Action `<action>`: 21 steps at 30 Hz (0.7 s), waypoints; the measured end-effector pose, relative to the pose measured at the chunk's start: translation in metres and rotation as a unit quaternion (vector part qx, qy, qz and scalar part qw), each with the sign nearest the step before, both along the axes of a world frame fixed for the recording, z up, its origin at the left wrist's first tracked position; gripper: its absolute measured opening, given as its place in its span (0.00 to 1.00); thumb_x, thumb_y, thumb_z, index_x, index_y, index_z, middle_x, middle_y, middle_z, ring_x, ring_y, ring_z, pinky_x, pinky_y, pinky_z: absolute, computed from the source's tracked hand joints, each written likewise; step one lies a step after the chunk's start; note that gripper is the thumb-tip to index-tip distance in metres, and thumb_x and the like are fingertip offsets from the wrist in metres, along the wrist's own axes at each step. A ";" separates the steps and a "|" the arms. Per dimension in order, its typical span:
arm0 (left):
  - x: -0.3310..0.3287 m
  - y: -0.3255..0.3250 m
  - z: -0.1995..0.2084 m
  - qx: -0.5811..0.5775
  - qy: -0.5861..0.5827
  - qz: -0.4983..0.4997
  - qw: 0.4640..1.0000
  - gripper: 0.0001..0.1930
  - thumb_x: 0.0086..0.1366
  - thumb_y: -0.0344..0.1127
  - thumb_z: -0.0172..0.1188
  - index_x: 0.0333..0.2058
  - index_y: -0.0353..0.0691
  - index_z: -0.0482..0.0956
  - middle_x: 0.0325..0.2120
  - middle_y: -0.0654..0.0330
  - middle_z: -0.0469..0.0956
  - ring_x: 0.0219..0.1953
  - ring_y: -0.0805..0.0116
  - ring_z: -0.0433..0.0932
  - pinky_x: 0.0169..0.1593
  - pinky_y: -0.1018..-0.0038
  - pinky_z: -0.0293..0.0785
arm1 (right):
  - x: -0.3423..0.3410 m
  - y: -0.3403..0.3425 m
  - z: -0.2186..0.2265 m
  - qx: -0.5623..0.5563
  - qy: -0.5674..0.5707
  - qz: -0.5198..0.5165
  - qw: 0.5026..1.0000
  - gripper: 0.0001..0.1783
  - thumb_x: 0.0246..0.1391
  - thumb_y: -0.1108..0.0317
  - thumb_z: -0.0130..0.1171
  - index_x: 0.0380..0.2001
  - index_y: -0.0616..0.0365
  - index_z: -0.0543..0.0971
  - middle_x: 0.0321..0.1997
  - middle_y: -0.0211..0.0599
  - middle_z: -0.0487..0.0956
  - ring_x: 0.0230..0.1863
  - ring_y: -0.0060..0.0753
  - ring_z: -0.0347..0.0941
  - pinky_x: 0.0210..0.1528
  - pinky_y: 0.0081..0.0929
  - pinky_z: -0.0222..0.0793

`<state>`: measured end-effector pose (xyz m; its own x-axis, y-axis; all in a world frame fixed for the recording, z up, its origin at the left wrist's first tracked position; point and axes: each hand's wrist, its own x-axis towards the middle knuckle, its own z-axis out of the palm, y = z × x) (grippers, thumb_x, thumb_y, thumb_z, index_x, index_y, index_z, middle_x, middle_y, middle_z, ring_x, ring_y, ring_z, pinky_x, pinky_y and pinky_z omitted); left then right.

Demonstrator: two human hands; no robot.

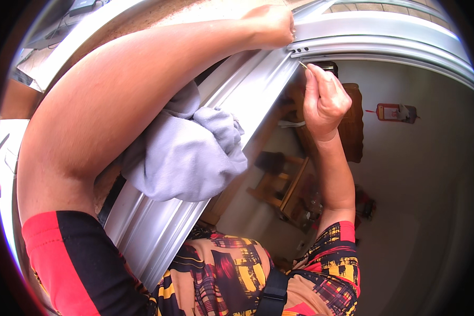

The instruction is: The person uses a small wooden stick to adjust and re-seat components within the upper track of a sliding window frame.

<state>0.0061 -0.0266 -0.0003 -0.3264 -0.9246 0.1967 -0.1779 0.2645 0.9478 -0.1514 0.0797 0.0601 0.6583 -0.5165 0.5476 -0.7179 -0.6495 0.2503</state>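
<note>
A silvery white window frame [231,100] with long grooves runs diagonally beneath my left arm. My left hand [271,26] is closed at the frame's far corner; its fingertips are hidden, so what it grips does not show. Just below that corner, my right hand [327,100] pinches a thin, pale, toothpick-like stick [303,65] between thumb and fingers. The stick's tip points up and left toward a frame end with several small dark holes [300,50]. A crumpled grey cloth [189,152] lies draped over the frame, partly covered by my left forearm.
Another rail [384,45] curves off to the right from the corner. Below, inside the room, stand a wooden stool-like piece [282,192] and a brown wooden surface [351,121]. A red hanging tag [397,112] is on the wall. A pale ledge [158,18] lies beyond my left arm.
</note>
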 end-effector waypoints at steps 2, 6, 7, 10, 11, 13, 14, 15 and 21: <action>0.000 0.000 0.003 0.001 -0.004 -0.005 1.000 0.10 0.51 0.32 0.59 0.32 0.37 0.83 0.29 0.46 0.81 0.35 0.54 0.81 0.41 0.64 0.75 | -0.007 0.003 0.008 -0.051 0.018 -0.016 0.998 0.09 0.46 0.80 0.63 0.34 0.62 0.78 0.21 0.38 0.74 0.20 0.39 0.71 0.24 0.30 0.68; -0.001 0.000 -0.005 -0.019 -0.008 -0.008 1.000 0.10 0.51 0.33 0.58 0.32 0.37 0.83 0.29 0.46 0.81 0.35 0.54 0.81 0.42 0.63 0.74 | -0.011 -0.002 0.027 -0.123 0.025 -0.020 0.992 0.08 0.47 0.80 0.62 0.33 0.62 0.78 0.22 0.40 0.76 0.21 0.40 0.73 0.24 0.31 0.70; -0.001 -0.001 -0.006 -0.024 -0.013 -0.006 1.000 0.10 0.51 0.33 0.58 0.32 0.37 0.83 0.29 0.47 0.81 0.35 0.54 0.81 0.42 0.63 0.74 | -0.013 -0.006 0.030 -0.141 0.030 -0.021 0.989 0.07 0.47 0.79 0.62 0.32 0.62 0.78 0.22 0.40 0.76 0.21 0.40 0.74 0.24 0.30 0.70; -0.003 0.001 -0.003 -0.027 -0.023 -0.007 0.999 0.10 0.51 0.33 0.58 0.31 0.38 0.83 0.29 0.47 0.81 0.35 0.54 0.81 0.42 0.63 0.74 | -0.015 -0.012 0.036 -0.163 0.046 -0.033 0.985 0.06 0.47 0.79 0.62 0.31 0.61 0.78 0.22 0.38 0.77 0.21 0.39 0.73 0.24 0.30 0.70; -0.003 0.001 -0.002 -0.025 -0.025 -0.008 0.999 0.10 0.51 0.33 0.58 0.31 0.38 0.83 0.28 0.47 0.81 0.35 0.54 0.81 0.42 0.64 0.74 | -0.016 -0.013 0.038 -0.165 0.051 -0.038 0.984 0.06 0.47 0.79 0.62 0.31 0.61 0.78 0.22 0.37 0.77 0.21 0.39 0.73 0.23 0.29 0.70; 0.000 0.003 0.001 -0.030 -0.007 -0.021 0.999 0.09 0.51 0.33 0.58 0.31 0.38 0.83 0.28 0.47 0.81 0.34 0.55 0.81 0.41 0.64 0.74 | -0.023 -0.017 0.034 -0.174 0.062 -0.047 0.982 0.06 0.46 0.78 0.63 0.31 0.60 0.79 0.21 0.35 0.75 0.20 0.37 0.72 0.22 0.29 0.69; 0.001 0.004 0.002 -0.032 0.002 -0.027 0.999 0.09 0.51 0.33 0.58 0.31 0.38 0.84 0.28 0.48 0.81 0.34 0.55 0.81 0.41 0.64 0.74 | -0.026 -0.017 0.031 -0.179 0.067 -0.052 0.980 0.07 0.46 0.77 0.63 0.31 0.59 0.79 0.20 0.34 0.75 0.19 0.36 0.72 0.22 0.28 0.68; 0.001 0.003 0.001 -0.026 -0.002 -0.025 0.999 0.09 0.51 0.33 0.59 0.31 0.38 0.83 0.28 0.48 0.81 0.34 0.55 0.81 0.41 0.64 0.74 | -0.025 -0.016 0.029 -0.183 0.088 -0.056 0.978 0.07 0.45 0.77 0.63 0.31 0.59 0.80 0.19 0.33 0.74 0.19 0.35 0.71 0.21 0.28 0.68; -0.003 -0.005 -0.006 -0.038 -0.009 0.001 0.999 0.09 0.52 0.35 0.60 0.30 0.38 0.83 0.26 0.48 0.80 0.32 0.56 0.81 0.40 0.64 0.74 | -0.022 -0.011 0.003 -0.156 0.145 -0.069 0.975 0.09 0.43 0.73 0.65 0.32 0.57 0.81 0.17 0.30 0.70 0.17 0.32 0.68 0.20 0.27 0.65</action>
